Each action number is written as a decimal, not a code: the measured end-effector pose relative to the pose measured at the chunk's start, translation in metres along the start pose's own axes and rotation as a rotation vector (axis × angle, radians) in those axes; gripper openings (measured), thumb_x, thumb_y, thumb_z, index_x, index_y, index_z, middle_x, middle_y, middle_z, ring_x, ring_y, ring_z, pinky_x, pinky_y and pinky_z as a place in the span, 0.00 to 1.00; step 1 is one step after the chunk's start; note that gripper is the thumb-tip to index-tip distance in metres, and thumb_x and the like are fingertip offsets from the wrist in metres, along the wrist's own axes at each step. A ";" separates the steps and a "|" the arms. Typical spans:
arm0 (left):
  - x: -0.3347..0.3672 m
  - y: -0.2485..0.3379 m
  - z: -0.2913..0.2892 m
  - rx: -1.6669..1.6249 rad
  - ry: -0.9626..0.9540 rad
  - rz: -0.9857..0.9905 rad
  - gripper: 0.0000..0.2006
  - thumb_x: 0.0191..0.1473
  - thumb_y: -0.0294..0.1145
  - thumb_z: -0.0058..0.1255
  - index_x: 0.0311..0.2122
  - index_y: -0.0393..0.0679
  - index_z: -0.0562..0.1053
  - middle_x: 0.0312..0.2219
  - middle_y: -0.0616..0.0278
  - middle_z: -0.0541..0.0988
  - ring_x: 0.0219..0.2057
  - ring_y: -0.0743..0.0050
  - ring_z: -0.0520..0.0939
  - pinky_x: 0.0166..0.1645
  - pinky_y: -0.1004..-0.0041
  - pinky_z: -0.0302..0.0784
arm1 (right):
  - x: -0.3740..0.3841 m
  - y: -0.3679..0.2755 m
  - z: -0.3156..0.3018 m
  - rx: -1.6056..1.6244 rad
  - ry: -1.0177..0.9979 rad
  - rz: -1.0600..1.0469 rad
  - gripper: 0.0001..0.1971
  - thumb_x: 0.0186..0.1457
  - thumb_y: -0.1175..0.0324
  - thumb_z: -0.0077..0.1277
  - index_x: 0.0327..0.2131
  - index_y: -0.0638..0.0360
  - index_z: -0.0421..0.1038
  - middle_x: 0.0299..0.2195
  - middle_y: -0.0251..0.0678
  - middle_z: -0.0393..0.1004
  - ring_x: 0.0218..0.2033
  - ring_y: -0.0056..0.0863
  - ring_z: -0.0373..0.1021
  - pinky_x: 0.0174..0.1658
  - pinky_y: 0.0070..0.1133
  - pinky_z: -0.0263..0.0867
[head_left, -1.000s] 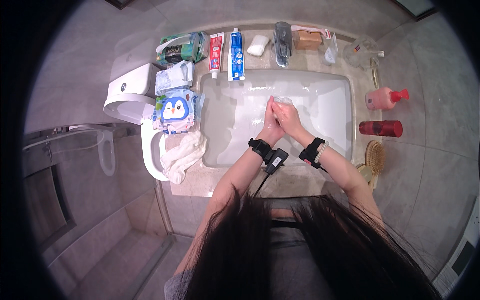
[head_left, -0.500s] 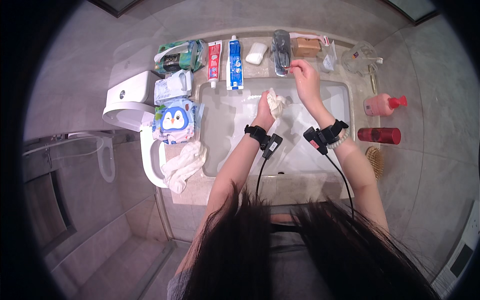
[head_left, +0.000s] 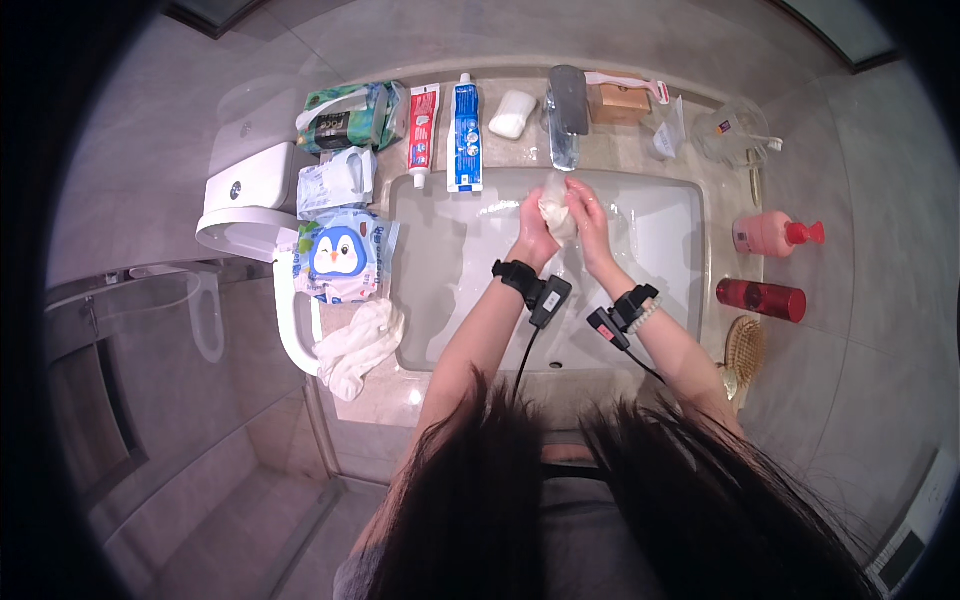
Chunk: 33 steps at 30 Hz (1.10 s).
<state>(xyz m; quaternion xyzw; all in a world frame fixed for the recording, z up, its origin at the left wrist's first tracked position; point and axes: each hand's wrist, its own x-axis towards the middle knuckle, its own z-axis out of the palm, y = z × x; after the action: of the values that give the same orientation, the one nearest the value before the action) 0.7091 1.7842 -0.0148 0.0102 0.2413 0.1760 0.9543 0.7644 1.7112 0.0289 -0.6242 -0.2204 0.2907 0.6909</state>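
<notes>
Both hands meet over the white sink (head_left: 460, 270), right below the spout of the faucet (head_left: 565, 140). Bunched in my left hand (head_left: 536, 228) is a wet-looking white cloth (head_left: 555, 212), its fingers wrapped round it. My right hand (head_left: 590, 222) closes on the same cloth from the other side. What looks like running water falls from the spout onto the cloth. The cloth's full shape is hidden by the fingers. Each wrist wears a black strap with a small cabled device.
Behind the sink lie a red toothpaste tube (head_left: 423, 135), a blue tube (head_left: 465, 135), a white soap bar (head_left: 513, 114) and a pink toothbrush (head_left: 628, 82). Wipes (head_left: 345, 260) and another white cloth (head_left: 362, 345) are left; a pump bottle (head_left: 770, 234), red can (head_left: 762, 299) and hairbrush (head_left: 744, 350) right.
My right hand has come down from the faucet to the white cloth and taken hold of it beside my left hand. Water now appears to run from the spout.
</notes>
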 end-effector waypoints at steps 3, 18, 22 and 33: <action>0.006 -0.009 -0.019 -0.005 0.048 0.132 0.17 0.55 0.42 0.33 0.43 0.43 0.66 0.38 0.58 0.72 0.40 0.63 0.73 0.46 0.61 0.67 | 0.006 0.024 0.009 -0.303 -0.079 -0.253 0.12 0.49 0.66 0.50 0.34 0.65 0.71 0.39 0.42 0.69 0.41 0.32 0.66 0.47 0.23 0.58; 0.000 -0.007 -0.007 0.010 0.174 0.102 0.17 0.53 0.31 0.38 0.49 0.47 0.62 0.46 0.62 0.66 0.44 0.72 0.70 0.48 0.69 0.68 | 0.036 0.052 -0.001 -1.042 -0.223 -0.037 0.11 0.49 0.66 0.41 0.31 0.63 0.68 0.23 0.50 0.70 0.29 0.49 0.65 0.33 0.36 0.59; 0.003 -0.014 -0.015 0.252 0.119 0.260 0.19 0.54 0.26 0.36 0.52 0.47 0.59 0.45 0.62 0.66 0.43 0.71 0.71 0.44 0.73 0.70 | 0.037 0.059 -0.007 -0.632 -0.185 -0.205 0.15 0.51 0.66 0.39 0.42 0.60 0.60 0.32 0.46 0.68 0.34 0.41 0.64 0.39 0.31 0.59; 0.007 0.006 -0.010 0.616 0.296 0.229 0.17 0.57 0.45 0.36 0.44 0.43 0.67 0.28 0.66 0.71 0.29 0.81 0.70 0.29 0.80 0.66 | 0.027 0.038 -0.019 0.329 -0.406 0.673 0.32 0.53 0.64 0.45 0.58 0.55 0.42 0.33 0.28 0.63 0.39 0.19 0.62 0.41 0.18 0.58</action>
<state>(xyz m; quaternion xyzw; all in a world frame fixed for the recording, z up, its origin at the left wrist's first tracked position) 0.7084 1.7914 -0.0259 0.2987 0.4159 0.2006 0.8352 0.7917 1.7175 -0.0123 -0.4729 -0.0865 0.6484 0.5903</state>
